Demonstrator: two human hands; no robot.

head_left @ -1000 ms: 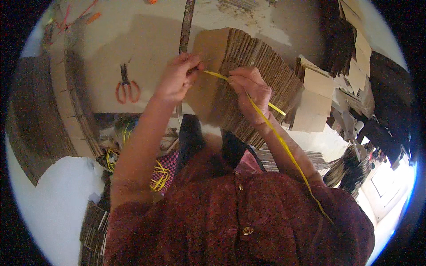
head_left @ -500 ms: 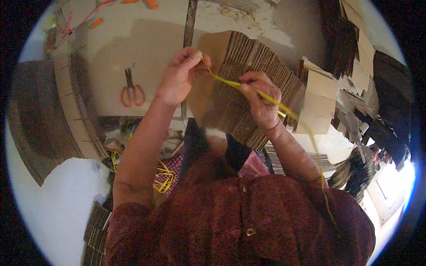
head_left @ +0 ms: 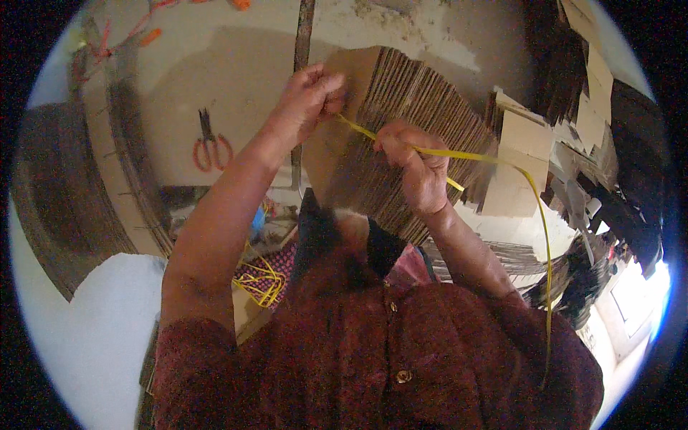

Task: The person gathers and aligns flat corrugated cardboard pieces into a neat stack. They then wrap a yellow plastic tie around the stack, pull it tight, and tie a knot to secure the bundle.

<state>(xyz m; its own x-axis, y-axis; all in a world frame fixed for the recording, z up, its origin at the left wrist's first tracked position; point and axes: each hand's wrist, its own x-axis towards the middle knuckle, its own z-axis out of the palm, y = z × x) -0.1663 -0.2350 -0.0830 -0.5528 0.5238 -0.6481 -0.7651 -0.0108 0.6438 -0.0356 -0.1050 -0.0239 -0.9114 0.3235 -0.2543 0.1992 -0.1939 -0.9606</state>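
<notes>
Our left hand (head_left: 312, 97) and right hand (head_left: 418, 165), both grips pinched closed on a flat yellow strip (head_left: 469, 155), above a brown cardboard stack (head_left: 410, 93), orange-handled black scissors (head_left: 198, 153) lying left

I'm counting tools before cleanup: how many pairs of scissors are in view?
1: the orange-handled scissors lie to the left of the left hand, apart from it. Others may be hidden.

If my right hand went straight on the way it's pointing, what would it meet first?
Probably the cardboard stack, just ahead of the right hand in this view, though the depth between them is unclear.
</notes>
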